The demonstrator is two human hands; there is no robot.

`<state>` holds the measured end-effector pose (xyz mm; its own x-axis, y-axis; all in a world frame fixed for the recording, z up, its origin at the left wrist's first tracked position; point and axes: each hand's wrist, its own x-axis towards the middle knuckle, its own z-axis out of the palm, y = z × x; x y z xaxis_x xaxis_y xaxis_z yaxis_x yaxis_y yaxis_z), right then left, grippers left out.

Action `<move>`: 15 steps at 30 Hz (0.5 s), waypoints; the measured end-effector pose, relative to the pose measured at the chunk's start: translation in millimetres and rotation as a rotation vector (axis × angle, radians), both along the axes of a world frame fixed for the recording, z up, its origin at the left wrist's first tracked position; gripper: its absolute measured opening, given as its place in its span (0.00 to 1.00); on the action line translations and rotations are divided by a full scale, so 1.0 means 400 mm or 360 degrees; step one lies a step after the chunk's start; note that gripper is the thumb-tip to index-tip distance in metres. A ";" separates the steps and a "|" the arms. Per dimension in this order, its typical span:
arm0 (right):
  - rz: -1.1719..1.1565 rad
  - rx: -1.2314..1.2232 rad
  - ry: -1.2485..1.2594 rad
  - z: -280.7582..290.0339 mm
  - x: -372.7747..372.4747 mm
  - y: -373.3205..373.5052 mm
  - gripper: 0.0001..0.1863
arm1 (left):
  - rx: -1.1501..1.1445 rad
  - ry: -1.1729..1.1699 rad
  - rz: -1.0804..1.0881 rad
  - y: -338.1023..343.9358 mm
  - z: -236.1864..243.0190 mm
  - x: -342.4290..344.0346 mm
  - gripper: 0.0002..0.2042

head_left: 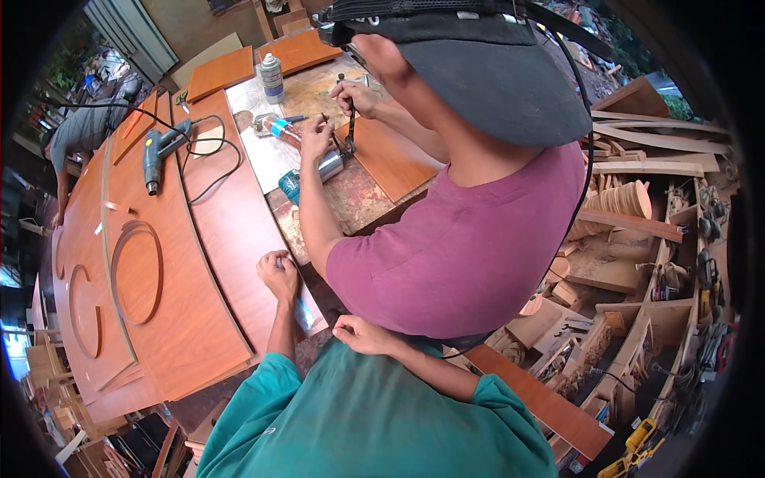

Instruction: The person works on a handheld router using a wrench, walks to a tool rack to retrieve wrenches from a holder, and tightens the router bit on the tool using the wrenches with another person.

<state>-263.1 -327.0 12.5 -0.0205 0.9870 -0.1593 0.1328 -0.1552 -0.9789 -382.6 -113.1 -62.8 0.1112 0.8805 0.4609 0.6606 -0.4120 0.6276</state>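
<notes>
My left hand (pixel 279 277) rests by the edge of a long reddish-brown wood-finish panel (pixel 239 231), its fingers closed round a small dark object whose kind I cannot make out. In front of my shirt is my right hand (pixel 362 334), fingers curled in, with nothing visible in them. Close ahead, a co-worker in a maroon shirt (pixel 454 239) leans over the worktable. Both of that person's hands are at a dark, slim tool (pixel 351 131) above a smaller brown panel (pixel 386 155). A teal power tool (pixel 291 185) lies beside their forearm.
A heat gun (pixel 159 155) with a black cord lies on the panels, near coiled edging strips (pixel 137 271). A spray can (pixel 272 78) and a bottle (pixel 285 131) are farther off. Another person (pixel 88 131) bends at far left. Wooden bins (pixel 629 319) with tools and offcuts stand at right.
</notes>
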 end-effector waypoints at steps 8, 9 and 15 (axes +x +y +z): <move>0.0118 -0.0156 -0.0058 -0.055 -0.001 -0.006 0.10 | -0.0053 -0.0060 -0.0002 -0.003 0.003 -0.006 0.05; 0.0122 -0.0176 -0.0054 -0.063 0.000 -0.006 0.11 | -0.0056 -0.0062 -0.0004 -0.003 0.009 -0.004 0.05; 0.0140 -0.0287 -0.0085 -0.075 0.006 -0.009 0.12 | -0.0036 -0.0051 0.0010 -0.002 0.009 -0.002 0.05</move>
